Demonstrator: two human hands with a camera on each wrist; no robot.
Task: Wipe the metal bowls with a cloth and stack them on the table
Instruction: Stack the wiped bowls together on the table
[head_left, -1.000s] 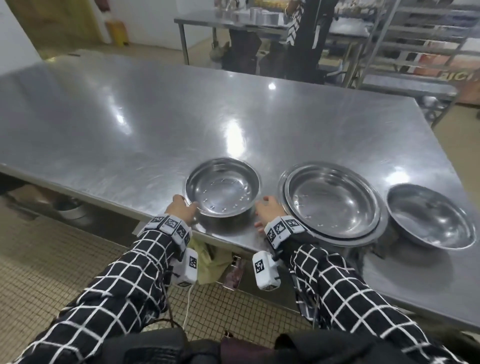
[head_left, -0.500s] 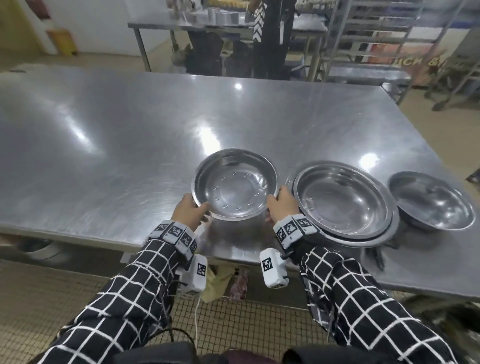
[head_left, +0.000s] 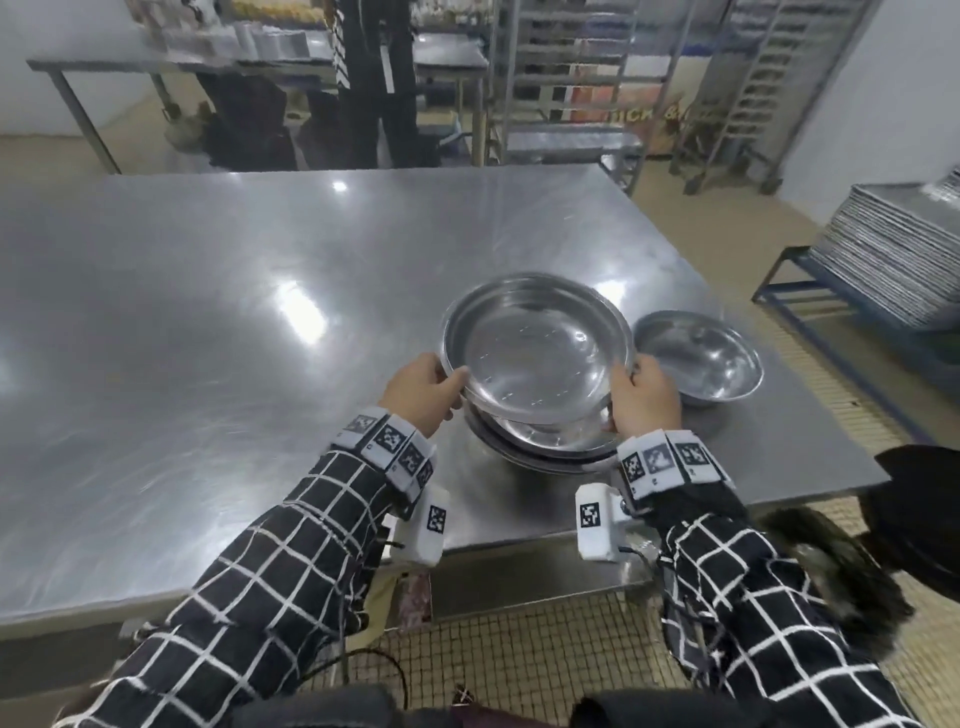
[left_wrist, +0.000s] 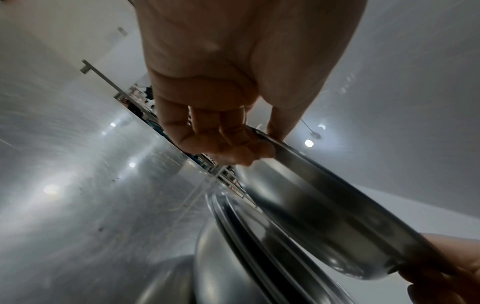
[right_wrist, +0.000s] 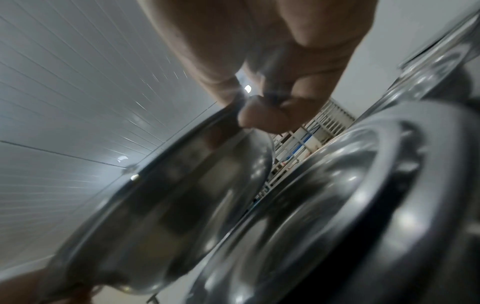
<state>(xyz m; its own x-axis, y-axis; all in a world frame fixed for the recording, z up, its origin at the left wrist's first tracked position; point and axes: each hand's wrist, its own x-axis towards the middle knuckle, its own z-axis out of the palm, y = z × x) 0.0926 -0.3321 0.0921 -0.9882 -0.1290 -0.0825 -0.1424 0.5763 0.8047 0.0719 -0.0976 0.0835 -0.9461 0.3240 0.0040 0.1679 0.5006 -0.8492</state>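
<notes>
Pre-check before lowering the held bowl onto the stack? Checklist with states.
1. Left hand grips the held bowl at its rim: ok.
2. Right hand grips the opposite rim: ok.
3. Held bowl above the stack, not yet seated: ok.
4. Held bowl level: not ok, tilted.
5. Single bowl stands clear to the right: ok.
6. Bowl wiped: cannot tell, no cloth in view.

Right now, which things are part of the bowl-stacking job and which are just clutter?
Job:
held metal bowl, gripped by left hand and right hand
stacked bowls beneath it
single bowl to the right
steel table

Clutter:
tray stack
rack trolleys
</notes>
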